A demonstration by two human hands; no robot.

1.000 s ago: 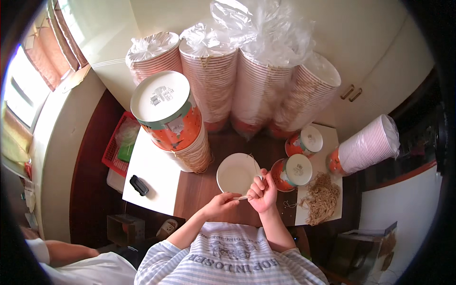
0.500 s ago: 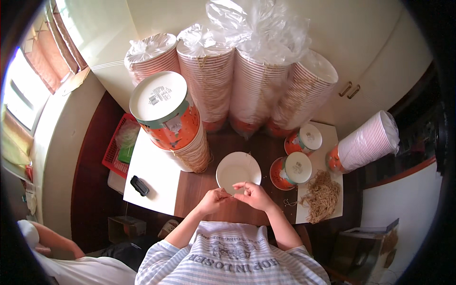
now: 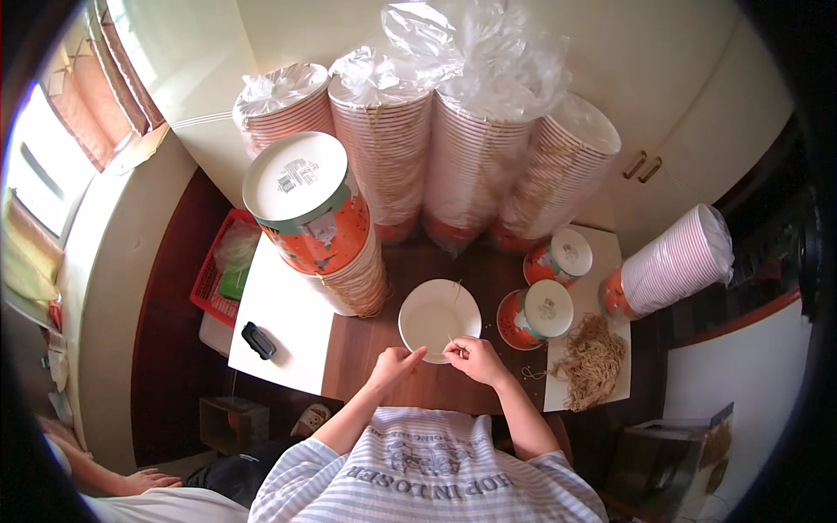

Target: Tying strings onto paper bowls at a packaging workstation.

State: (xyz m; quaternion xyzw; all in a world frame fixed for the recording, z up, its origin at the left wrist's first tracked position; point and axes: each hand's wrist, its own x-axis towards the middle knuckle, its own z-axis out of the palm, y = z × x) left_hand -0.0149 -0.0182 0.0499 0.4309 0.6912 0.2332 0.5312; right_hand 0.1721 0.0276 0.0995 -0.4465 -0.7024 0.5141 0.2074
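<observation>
A paper tub [image 3: 427, 307] with a white inside stands open side up in front of me. My left hand [image 3: 398, 365] is closed at its near rim, thumb and fingers pressed together; what it pinches is too small to make out. A short way to the right, my right hand [image 3: 476, 361] is also closed at that rim, pinching a thin piece of string [image 3: 451, 338], of which a short end shows above the fingers. Another thin strand shows at the tub's far rim. To the right lies a tangled heap of tan string [image 3: 595, 359].
Two upturned orange tubs [image 3: 549, 307] stand to the right. A tall tub stack [image 3: 327, 244] is at left, several plastic-wrapped stacks [image 3: 475, 166] behind, another leaning stack [image 3: 671, 261] far right. A black object [image 3: 258, 341] and red basket [image 3: 209, 283] lie left. Another person's hand [image 3: 150, 481] shows lower left.
My hands were close together before the tub's near rim; now they are apart, the right one moved right with its fingers curled in. The other person's hand at lower left has come into view.
</observation>
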